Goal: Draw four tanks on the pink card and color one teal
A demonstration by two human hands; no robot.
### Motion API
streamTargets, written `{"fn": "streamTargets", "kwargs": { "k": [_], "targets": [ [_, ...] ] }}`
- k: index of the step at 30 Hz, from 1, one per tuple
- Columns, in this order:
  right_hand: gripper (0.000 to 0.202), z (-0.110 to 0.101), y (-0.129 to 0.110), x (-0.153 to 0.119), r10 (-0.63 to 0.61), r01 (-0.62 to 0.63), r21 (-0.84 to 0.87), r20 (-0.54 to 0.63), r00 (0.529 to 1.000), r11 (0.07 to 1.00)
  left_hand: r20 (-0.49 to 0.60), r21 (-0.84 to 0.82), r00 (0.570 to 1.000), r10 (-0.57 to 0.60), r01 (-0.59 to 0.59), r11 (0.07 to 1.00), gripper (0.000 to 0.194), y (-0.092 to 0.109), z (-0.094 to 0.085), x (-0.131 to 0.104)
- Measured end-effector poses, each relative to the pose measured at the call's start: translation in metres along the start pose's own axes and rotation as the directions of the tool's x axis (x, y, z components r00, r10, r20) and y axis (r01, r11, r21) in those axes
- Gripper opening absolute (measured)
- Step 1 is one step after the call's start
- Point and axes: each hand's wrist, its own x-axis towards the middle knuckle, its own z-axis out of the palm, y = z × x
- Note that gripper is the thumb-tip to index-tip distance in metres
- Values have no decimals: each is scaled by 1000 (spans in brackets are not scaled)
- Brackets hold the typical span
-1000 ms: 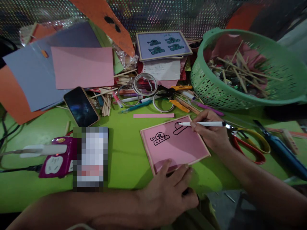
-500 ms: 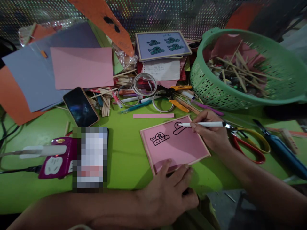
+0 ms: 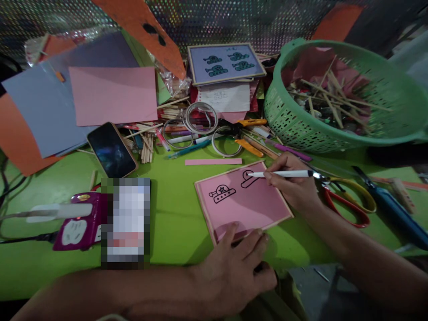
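Note:
My right hand [image 3: 294, 185] pinches a white marker pen [image 3: 290, 174] with a black end. Its tip touches a pink card [image 3: 247, 209] edged with thin wooden sticks, at the upper right drawing. One tank [image 3: 222, 194] with a star and round wheels stands in black outline on the card. Beside it is a second outline [image 3: 250, 179], partly hidden by the pen and fingers. My left hand [image 3: 239, 263] lies with fingers spread over the card's lower edge, touching it. A pink paper strip [image 3: 213, 162] lies just beyond the card.
A green basket [image 3: 277, 107] of sticks stands at the back right. Scissors [image 3: 347, 200] and a blue tool [image 3: 397, 211] lie to the right. Tape rolls [image 3: 200, 118] and pens lie behind. Left are phones [image 3: 112, 149], a purple power socket [image 3: 76, 227] and papers [image 3: 113, 96]. A framed tank picture [image 3: 227, 64] lies behind.
The view has shifted very slightly. Both hands keep their places, with the pen tip on the same drawing; no new line can be made out.

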Motion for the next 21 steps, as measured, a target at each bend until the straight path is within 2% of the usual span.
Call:
{"fn": "streamTargets", "kwargs": {
  "k": [11,16,21],
  "targets": [
    [18,-1,3,1,-34,34,19,23,999,999,39,-10,999,3,-2,1000,20,-1,-3,0],
    [17,0,1,1,32,-30,97,-15,999,995,10,-4,1000,1,-1,1000,22,-1,-4,0],
    [16,0,0,2,35,-34,77,-12,999,996,-10,-8,1000,-7,7,1000,23,0,-2,0]
  ]
}}
